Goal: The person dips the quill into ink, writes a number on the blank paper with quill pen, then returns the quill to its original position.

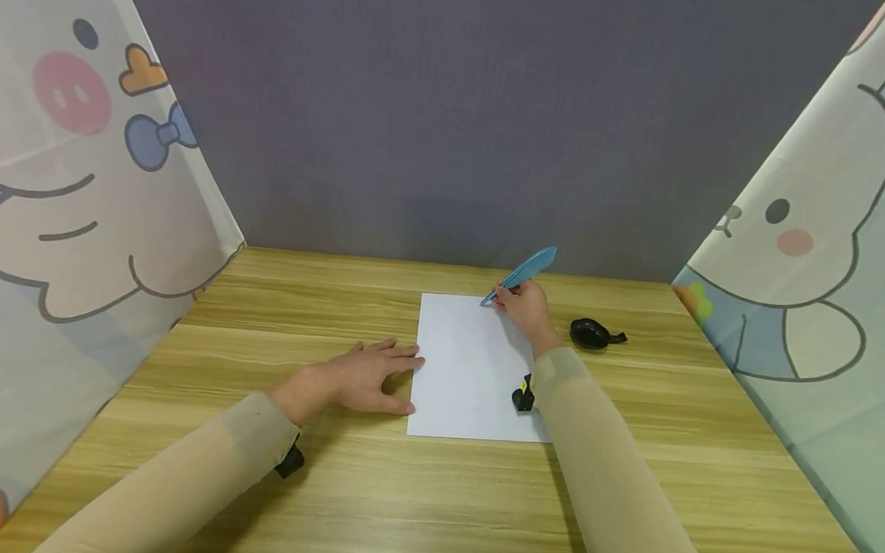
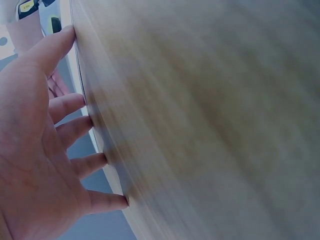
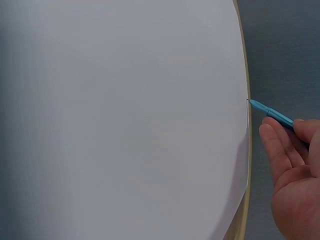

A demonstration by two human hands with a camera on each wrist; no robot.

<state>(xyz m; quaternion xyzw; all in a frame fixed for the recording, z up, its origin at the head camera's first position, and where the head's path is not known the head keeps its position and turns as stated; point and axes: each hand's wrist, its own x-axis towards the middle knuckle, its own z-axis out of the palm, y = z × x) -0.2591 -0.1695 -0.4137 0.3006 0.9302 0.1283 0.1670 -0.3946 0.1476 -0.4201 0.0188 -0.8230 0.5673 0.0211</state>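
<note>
A blank white sheet of paper [image 1: 468, 370] lies on the wooden table. My right hand [image 1: 527, 308] pinches a blue feather-shaped pen [image 1: 531, 267] near the paper's far edge, its plume slanting up to the right. In the right wrist view, the tip of the pen [image 3: 260, 106] meets the sheet [image 3: 150, 120], with thumb and fingers gripping the blue barrel. My left hand [image 1: 370, 377] rests palm down with fingers spread, its thumb and fingertips at the left edge of the sheet. The left wrist view shows that hand [image 2: 35, 145] with straight fingertips against the tabletop [image 2: 200, 125].
A black oval object with a short tail [image 1: 591, 334] lies to the right of my right hand. Behind the wooden table [image 1: 400, 508] stands a grey panel [image 1: 450, 127]. Cartoon-printed cloths [image 1: 100, 208] hang at both sides. Each wrist carries a small black camera [image 1: 524, 395].
</note>
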